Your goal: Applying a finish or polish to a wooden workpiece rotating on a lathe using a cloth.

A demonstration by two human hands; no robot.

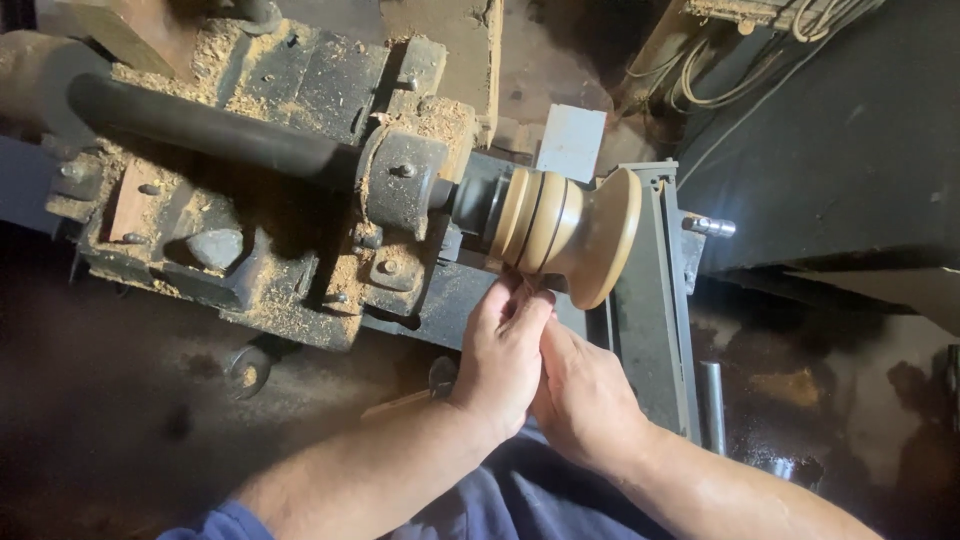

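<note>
A pale turned wooden piece with ridges and a flared end is mounted on the lathe spindle. My left hand reaches up from below, and its bunched fingertips touch the underside of the ridged part. My right hand is pressed against the left hand from the right, with its fingers hidden behind it. I cannot tell whether something small is pinched between the fingers.
The sawdust-covered metal headstock with a dark shaft fills the left. A grey metal tool rest frame stands just right of the piece, with a bolt sticking out. Cables hang at the top right.
</note>
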